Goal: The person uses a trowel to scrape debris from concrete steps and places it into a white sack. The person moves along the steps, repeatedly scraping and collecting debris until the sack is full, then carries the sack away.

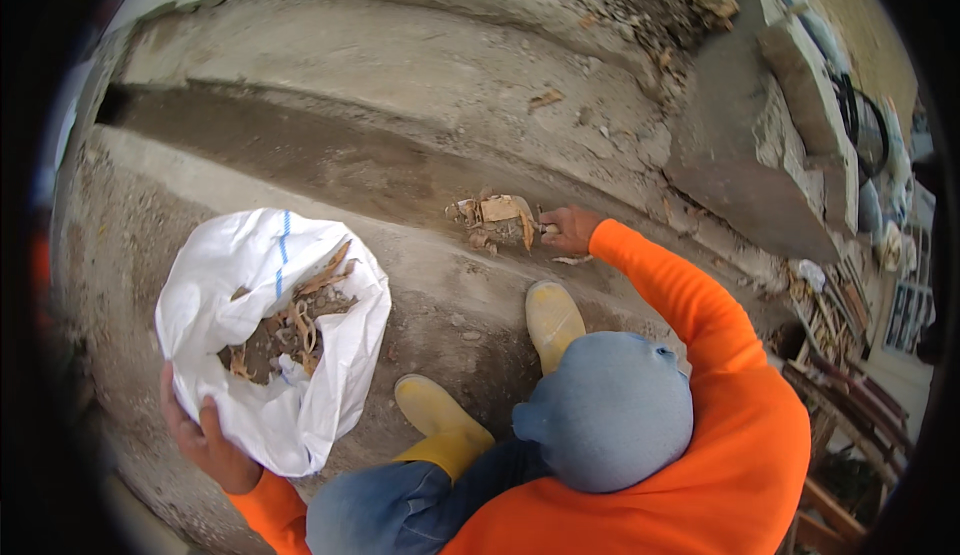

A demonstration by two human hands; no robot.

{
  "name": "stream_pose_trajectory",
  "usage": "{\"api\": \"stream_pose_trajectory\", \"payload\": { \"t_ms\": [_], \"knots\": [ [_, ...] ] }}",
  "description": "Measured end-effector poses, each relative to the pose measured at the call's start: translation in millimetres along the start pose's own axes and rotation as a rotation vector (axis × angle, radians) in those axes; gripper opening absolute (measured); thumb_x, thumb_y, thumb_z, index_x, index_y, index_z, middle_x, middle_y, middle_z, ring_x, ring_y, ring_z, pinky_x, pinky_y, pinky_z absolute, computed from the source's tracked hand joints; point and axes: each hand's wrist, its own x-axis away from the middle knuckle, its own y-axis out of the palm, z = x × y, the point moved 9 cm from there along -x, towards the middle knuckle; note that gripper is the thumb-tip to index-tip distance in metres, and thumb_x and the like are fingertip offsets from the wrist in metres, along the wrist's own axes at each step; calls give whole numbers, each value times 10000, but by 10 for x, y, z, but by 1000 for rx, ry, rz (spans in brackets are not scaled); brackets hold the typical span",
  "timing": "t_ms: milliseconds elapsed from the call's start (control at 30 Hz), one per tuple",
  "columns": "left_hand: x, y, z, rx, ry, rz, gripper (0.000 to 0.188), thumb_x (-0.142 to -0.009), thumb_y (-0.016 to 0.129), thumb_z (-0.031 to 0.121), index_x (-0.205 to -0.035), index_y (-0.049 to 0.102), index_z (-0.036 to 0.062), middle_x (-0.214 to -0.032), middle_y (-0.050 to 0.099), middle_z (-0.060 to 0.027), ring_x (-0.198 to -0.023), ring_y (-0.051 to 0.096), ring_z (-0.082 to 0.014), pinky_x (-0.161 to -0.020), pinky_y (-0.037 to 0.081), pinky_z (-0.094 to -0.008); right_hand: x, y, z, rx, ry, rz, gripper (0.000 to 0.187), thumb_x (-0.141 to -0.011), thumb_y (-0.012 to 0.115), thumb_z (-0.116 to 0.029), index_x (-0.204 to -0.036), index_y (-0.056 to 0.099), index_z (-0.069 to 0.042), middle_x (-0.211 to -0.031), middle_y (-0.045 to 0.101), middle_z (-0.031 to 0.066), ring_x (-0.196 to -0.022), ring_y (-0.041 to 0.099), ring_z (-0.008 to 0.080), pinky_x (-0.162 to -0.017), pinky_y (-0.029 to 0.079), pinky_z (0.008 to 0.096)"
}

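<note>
A white woven sack [345,395] with a blue stripe stands wide-mouthed at the left. Dry leaves, scraps and dirt [305,330] lie inside it. My left hand [208,433] grips the sack's near left side, thumb and fingers apart around a fold of it. Farther off, over the dark channel, my right hand [572,230] is closed around the short handle of a trowel [549,230]. Dry leaves and a pale flat scrap [497,209] cover the trowel's blade, so its shape is mostly hidden.
A shallow concrete channel [330,160] runs across the ground beyond my yellow boots [553,320]. Broken concrete slabs [745,145] rise at the right, with rubble [650,0] behind. Wood pieces [845,395] are piled at the far right.
</note>
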Motion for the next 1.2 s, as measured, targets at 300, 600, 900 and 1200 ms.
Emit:
{"api": "stream_pose_trajectory", "payload": {
  "t_ms": [300,600,900,1200],
  "knots": [
    [-26,-42,22,-75,88,12,521,-879,560,43,-1394,556,-33,-1396,582,-174,-1314,530,-288,-1156,342,-393,433,-917,-2630,201,-294,100,352,-896,681,-248,-1187,622,-59,-966,707,242,-913,691,408,-762,545,496],
    [-29,-208,-14,-56,73,75,531,-898,522,11,-1428,527,-24,-1391,576,-187,-1302,537,-274,-1146,359,-388,422,-536,-3301,186,-639,374,312,-896,640,-184,-1193,596,-103,-987,647,170,-859,678,404,-738,561,499],
    [63,-73,-79,114,-33,137,578,-894,520,99,-1449,484,-62,-1451,525,-204,-1299,533,-297,-1113,403,-402,-990,263,-254,437,-41,248,397,-957,589,-224,-1352,569,-185,-1230,645,172,-1135,645,393,-956,506,538],
    [83,-209,-52,-146,-48,133,618,-914,562,241,-1449,490,-61,-1476,490,-219,-1313,518,-323,-1103,405,-429,264,867,1586,324,167,32,435,-957,624,-259,-1370,523,-169,-1375,567,185,-1291,532,420,-1080,404,601]
  ]
}}
